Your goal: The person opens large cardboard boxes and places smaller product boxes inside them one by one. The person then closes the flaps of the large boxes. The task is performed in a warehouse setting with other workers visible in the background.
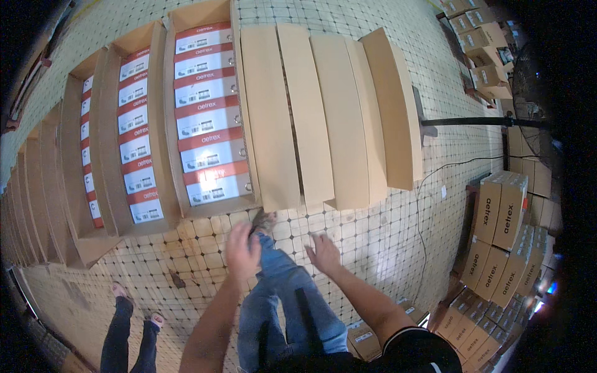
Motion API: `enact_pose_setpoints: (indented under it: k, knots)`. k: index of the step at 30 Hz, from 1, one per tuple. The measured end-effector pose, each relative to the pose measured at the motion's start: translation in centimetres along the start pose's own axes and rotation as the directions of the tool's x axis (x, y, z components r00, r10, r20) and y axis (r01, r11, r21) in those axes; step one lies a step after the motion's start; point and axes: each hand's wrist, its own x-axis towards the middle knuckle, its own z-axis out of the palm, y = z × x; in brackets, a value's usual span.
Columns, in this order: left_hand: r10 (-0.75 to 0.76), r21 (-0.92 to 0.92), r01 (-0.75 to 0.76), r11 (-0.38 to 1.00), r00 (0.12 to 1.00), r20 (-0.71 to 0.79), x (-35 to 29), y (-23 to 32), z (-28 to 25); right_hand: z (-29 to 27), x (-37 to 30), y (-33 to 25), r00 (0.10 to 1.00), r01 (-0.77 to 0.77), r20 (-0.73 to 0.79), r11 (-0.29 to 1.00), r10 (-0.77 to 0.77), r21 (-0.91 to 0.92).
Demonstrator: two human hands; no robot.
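My left hand (pixel 242 253), slightly blurred, is in the air just short of the near end of an open carton (pixel 247 143) with a row of red-and-white shoe boxes (pixel 208 124) in it. It holds nothing and its fingers are partly spread. To its right my right hand (pixel 323 254) hangs over the tiled floor, empty, fingers apart. Nearest ahead of it are long brown cartons with their flaps folded over (pixel 270 118). Neither hand touches a carton.
More open cartons (pixel 112 143) continue leftward. At the right stand stacked brown cartons (pixel 491 248) and a black fan (pixel 528 81) on a pole, with a cable (pixel 423 217) across the floor. Another person's legs (pixel 118 336) show at lower left.
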Motion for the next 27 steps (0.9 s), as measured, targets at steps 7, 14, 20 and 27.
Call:
enact_pose_setpoints:
  k: [7, 14, 20, 27]
  knots:
    - [-0.147, 0.294, 0.072, 0.953, 0.958, 0.245, 0.3, 2.2, 11.4, -1.5, 13.6, 0.6, 0.975, 0.143, -0.124, 0.951, -0.182, -0.275]
    - [-0.105, 0.398, 0.039, 0.916, 0.984, 0.147, 4.3, -1.6, 16.5, -3.1, 14.8, 6.7, 0.934, 0.278, -0.204, 0.956, -0.292, -0.095]
    - [-0.426, 0.003, 0.426, 0.905, 0.904, -0.032, 1.0, -1.5, 16.4, -4.7, 12.3, 11.4, 0.987, 0.088, -0.147, 0.978, -0.061, 0.188]
    - [-0.526, 0.020, 0.531, 0.847, 0.843, -0.117, 6.3, 3.6, 10.2, -12.6, 12.7, 8.8, 0.970, 0.137, -0.224, 0.978, -0.100, 0.155]
